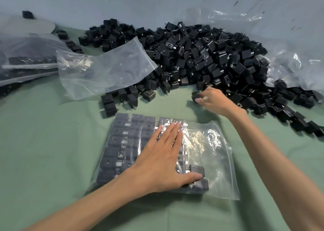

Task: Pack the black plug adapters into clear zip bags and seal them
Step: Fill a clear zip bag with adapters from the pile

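Observation:
A clear zip bag lies flat on the green cloth in front of me, its left part filled with rows of black plug adapters. My left hand presses flat on top of the bag, fingers straight, thumb by a loose adapter at the bag's near right. My right hand reaches to the near edge of the big adapter pile and pinches a single black adapter between thumb and fingers.
An empty clear zip bag lies open at the pile's left. Filled bags are stacked at the far left. Crumpled clear plastic sheeting sits behind and right of the pile. Loose adapters trail along the right edge.

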Demonstrator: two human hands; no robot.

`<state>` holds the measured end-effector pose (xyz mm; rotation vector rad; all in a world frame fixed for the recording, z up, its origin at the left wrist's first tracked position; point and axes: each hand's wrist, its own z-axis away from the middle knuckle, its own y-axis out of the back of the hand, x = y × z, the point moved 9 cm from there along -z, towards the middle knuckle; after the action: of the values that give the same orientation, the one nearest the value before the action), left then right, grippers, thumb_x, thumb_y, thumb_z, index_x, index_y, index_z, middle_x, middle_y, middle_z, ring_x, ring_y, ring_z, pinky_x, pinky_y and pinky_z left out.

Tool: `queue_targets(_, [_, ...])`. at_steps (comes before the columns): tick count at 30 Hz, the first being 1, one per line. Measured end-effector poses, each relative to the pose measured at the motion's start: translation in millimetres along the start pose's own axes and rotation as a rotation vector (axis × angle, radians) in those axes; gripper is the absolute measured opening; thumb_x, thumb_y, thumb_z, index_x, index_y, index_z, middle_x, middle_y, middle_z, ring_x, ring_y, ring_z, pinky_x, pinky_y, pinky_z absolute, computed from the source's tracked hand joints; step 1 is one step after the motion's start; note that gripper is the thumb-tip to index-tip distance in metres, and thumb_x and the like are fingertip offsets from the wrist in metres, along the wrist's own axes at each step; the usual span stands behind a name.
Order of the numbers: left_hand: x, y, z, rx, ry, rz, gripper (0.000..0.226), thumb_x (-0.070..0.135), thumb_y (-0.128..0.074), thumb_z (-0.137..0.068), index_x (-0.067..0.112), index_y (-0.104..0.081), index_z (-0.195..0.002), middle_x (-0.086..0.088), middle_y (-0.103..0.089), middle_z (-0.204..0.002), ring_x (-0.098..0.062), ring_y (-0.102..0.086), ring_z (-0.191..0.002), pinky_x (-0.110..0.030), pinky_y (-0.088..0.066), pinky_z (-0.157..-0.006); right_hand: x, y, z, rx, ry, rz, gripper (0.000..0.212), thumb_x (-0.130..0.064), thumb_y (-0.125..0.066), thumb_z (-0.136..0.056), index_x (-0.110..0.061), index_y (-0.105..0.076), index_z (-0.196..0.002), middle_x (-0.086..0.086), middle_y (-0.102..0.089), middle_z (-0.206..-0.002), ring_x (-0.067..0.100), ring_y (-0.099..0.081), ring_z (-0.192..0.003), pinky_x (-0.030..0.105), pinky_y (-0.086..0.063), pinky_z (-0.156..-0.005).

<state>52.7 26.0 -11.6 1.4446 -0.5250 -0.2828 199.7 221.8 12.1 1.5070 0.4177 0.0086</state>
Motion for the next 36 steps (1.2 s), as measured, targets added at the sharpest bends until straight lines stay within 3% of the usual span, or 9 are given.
queue_targets(5, [-0.3,-0.4,-0.2,-0.009,0.002,-0.001,0.112,0.093,-0.007,-0.070,0.016,0.024,-0.146,-0.001,0.036,-0.152,-0.009,0.041,-0.134,-0.040,0.020,-0.115,53.3,25.9,72.2,-0.044,-0.169,-0.116,0.021,-0.019,-0.074,-0.080,-0.017,-0.066,-0.100,0.003,-0.066,-0.101,0.018,-0.064,-0.083,0.030,-0.045,-0.074])
queue_targets(9, [0.6,-1.6,-1.0,-0.011,0.001,0.001,0.113,0.093,-0.006,-0.069,0.016,0.025,-0.146,-0.001,0.037,-0.151,-0.008,0.042,-0.133,-0.039,0.022,-0.114,68.5,16.0,117.3,-0.231,-0.171,0.018,0.058,-0.023,-0.075,-0.080,-0.027,-0.052,-0.133,-0.007,-0.054,-0.120,0.012,-0.059,-0.092,0.022,-0.039,-0.084])
queue_targets(11, [0.3,-2.2,-1.2,-0.013,0.002,-0.005,0.113,0.093,-0.005,-0.069,0.016,0.026,-0.146,0.000,0.038,-0.151,-0.008,0.043,-0.132,-0.039,0.023,-0.114,53.3,7.1,123.9,-0.147,-0.098,0.000,0.058,-0.035,-0.074,-0.081,-0.029,-0.052,-0.134,-0.004,-0.046,-0.123,0.016,-0.054,-0.100,0.025,-0.038,-0.092])
queue_targets(15, [-0.2,-2.1,-0.9,-0.009,0.004,-0.010,0.113,0.093,-0.004,-0.069,0.016,0.025,-0.146,0.000,0.038,-0.151,-0.007,0.043,-0.132,-0.038,0.024,-0.113,29.2,0.9,138.1,0.047,-0.033,-0.049,0.043,-0.022,-0.069,-0.085,-0.017,-0.062,-0.127,0.008,-0.054,-0.120,0.019,-0.054,-0.084,0.027,-0.042,-0.082])
queue_targets(19, [-0.1,-1.9,-0.6,-0.005,0.006,-0.007,0.113,0.093,-0.005,-0.069,0.016,0.025,-0.146,0.000,0.038,-0.151,-0.007,0.044,-0.132,-0.038,0.024,-0.113,6.8,6.1,174.0,0.131,0.116,-0.212,0.034,-0.025,-0.058,-0.092,-0.020,-0.063,-0.125,-0.011,-0.068,-0.105,0.000,-0.062,-0.080,0.012,-0.046,-0.064])
queue_targets(21, [-0.1,-2.1,-0.5,-0.009,0.005,-0.010,0.113,0.093,-0.004,-0.069,0.016,0.026,-0.146,0.000,0.038,-0.151,-0.007,0.044,-0.131,-0.038,0.025,-0.112,-1.3,2.2,188.0,0.149,0.098,-0.357,0.029,-0.037,-0.051,-0.096,-0.022,-0.071,-0.109,-0.007,-0.070,-0.081,0.004,-0.060,-0.065,0.030,-0.048,-0.056])
queue_targets(23, [0.1,-2.1,-0.3,-0.013,0.002,-0.014,0.113,0.093,-0.004,-0.070,0.016,0.026,-0.146,0.000,0.038,-0.151,-0.007,0.044,-0.132,-0.038,0.025,-0.112,-6.9,-8.9,195.1,0.094,0.046,-0.559,0.042,-0.044,-0.044,-0.098,-0.014,-0.073,-0.100,-0.004,-0.070,-0.075,0.005,-0.061,-0.069,0.036,-0.050,-0.061])
queue_targets(28, [0.4,-2.2,-0.3,-0.019,0.003,-0.021,0.112,0.092,-0.006,-0.071,0.015,0.025,-0.146,-0.001,0.038,-0.151,-0.009,0.042,-0.134,-0.040,0.021,-0.115,-31.5,-32.7,193.3,-0.181,0.049,-0.922,0.027,-0.024,-0.066,-0.087,-0.025,-0.071,-0.113,-0.012,-0.067,-0.119,0.009,-0.062,-0.112,0.025,-0.052,-0.090])
queue_targets(36, [0.6,-2.3,-0.4,-0.023,0.003,-0.022,0.111,0.092,-0.004,-0.072,0.015,0.026,-0.146,-0.001,0.037,-0.151,-0.009,0.041,-0.134,-0.040,0.020,-0.115,-54.6,-31.7,172.0,-0.104,0.055,-0.810,0.015,-0.042,-0.068,-0.080,-0.050,-0.072,-0.092,-0.012,-0.074,-0.094,0.007,-0.070,-0.087,0.029,-0.056,-0.078])
